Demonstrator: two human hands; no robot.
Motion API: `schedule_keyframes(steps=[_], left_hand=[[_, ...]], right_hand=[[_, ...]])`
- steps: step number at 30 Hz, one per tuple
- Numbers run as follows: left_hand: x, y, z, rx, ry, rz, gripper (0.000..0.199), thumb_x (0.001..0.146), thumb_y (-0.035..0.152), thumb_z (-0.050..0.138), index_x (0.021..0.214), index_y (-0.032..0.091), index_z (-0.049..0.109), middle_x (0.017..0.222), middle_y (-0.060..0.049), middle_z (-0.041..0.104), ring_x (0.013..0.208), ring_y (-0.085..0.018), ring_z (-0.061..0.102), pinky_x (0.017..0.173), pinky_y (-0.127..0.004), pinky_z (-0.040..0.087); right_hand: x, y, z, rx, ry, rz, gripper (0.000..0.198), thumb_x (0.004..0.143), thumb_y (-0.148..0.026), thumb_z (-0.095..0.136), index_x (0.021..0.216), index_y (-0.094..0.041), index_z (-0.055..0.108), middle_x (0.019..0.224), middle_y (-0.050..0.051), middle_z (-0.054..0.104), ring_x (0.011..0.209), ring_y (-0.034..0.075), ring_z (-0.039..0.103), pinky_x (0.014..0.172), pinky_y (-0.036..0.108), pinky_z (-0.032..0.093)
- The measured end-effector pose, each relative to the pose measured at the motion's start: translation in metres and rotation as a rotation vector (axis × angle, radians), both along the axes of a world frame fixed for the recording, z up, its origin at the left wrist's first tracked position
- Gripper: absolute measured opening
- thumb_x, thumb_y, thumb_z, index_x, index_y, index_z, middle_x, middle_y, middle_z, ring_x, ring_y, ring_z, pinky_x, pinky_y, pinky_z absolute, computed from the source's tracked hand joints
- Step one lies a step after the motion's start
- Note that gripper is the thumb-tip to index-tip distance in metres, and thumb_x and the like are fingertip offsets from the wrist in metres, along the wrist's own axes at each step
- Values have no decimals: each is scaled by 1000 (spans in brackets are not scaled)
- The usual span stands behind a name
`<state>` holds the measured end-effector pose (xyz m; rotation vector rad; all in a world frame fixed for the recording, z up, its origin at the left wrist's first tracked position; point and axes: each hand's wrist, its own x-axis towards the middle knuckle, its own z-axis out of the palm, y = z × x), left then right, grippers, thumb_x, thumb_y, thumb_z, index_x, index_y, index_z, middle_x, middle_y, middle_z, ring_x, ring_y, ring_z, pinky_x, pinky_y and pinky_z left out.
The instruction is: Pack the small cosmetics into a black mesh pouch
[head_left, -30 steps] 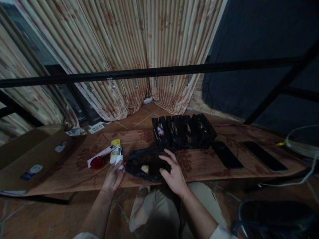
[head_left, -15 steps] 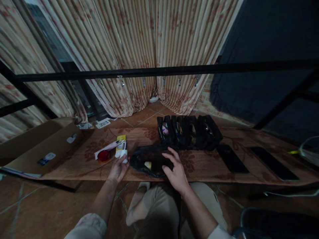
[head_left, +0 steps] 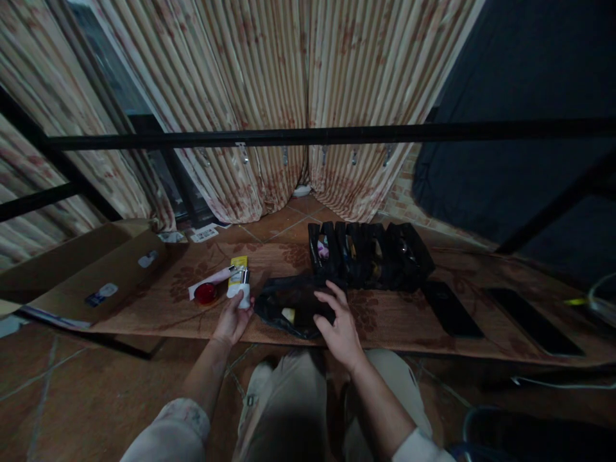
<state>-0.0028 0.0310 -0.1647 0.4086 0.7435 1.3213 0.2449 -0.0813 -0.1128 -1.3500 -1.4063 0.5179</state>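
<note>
My left hand [head_left: 234, 321] is closed around a small white bottle [head_left: 240, 294] with a silvery cap, held upright beside the left end of a black bag [head_left: 272, 301]. This bag lies with its mouth open at the table's front edge, and a small pale yellow and white item [head_left: 289, 314] shows inside. Over the bag's right end, my right hand [head_left: 341, 324] has its thumb and fingers apart and bent, touching the dark material. Left of the bottle lie a yellow packet [head_left: 239, 262], a pinkish white tube [head_left: 217, 278] and a round red container [head_left: 205, 293].
Several filled black pouches [head_left: 370, 256] stand in a row behind the bag. Two dark flat panels [head_left: 452, 309] lie to the right. An open cardboard box [head_left: 120, 269] occupies the table's left end. A black metal bar [head_left: 308, 137] crosses above the table, before the curtains.
My left hand has lifted slightly with the white bottle. My right hand stays at the bag's right end. The view has shifted a little.
</note>
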Motion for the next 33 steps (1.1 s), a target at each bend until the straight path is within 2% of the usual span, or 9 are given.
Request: schedule_keyframes(steps=[5,9,13,17,22,24,27,30,33], left_hand=[[-2,0,1,-37,-25,-39,18,89,23,52,101,12,59,80,-7,67,67,-13,64,68,-25,56],[-4,-1,3,-21,-45,-60,19,91,23,46,102,12,58,84,-8,68,73,-16,66,67,-27,56],[-5,-1,3,-19,-70,-89,20,87,17,46,103,12,57,87,-9,68,77,-17,67,68,-28,57],[-7,-2,2,-16,-98,-104,27,82,10,51,109,13,56,90,-8,69,82,-19,68,75,-33,57],[-8,-4,0,-12,-74,-138,27,78,1,56,103,11,59,84,-7,68,79,-17,68,78,-33,57],[-8,-4,0,-35,-64,-156,23,80,5,57,103,10,59,83,-7,68,78,-17,69,75,-31,58],[-10,-4,3,-66,-51,-171,21,87,19,56,107,13,57,79,-6,68,68,-15,68,60,-25,58],[-13,-3,7,-88,-49,-207,30,92,36,47,109,13,56,75,-7,68,58,-15,67,45,-19,54],[-16,-3,10,-119,-58,-296,41,94,45,38,108,11,55,75,-11,68,52,-15,65,41,-19,52]], right_hand=[[-1,5,-5,15,2,-11,42,71,-14,56,112,-25,62,141,7,41,130,27,41,109,47,33],[-2,8,-8,-5,9,-9,43,73,-16,56,114,-25,61,142,7,39,126,27,46,107,48,36],[-2,10,-9,-20,13,-5,41,74,-18,56,114,-26,61,143,7,39,121,27,50,103,48,40],[-1,10,-11,-24,9,-9,39,76,-21,57,113,-26,62,142,7,39,112,25,56,98,47,44],[-1,11,-11,-18,-7,-6,37,77,-24,57,114,-26,62,141,7,41,109,24,57,97,46,44],[-1,11,-11,-13,-7,-8,37,77,-24,57,114,-25,62,141,7,41,109,24,57,97,45,44],[-2,11,-12,-9,-5,-5,37,77,-24,57,114,-25,62,140,7,41,106,24,59,95,44,46],[-2,11,-12,-13,-4,-2,36,77,-24,57,113,-25,62,140,7,42,107,23,59,95,44,46],[-2,11,-13,-23,-8,0,36,77,-23,57,113,-25,62,140,7,42,105,23,59,95,43,46]])
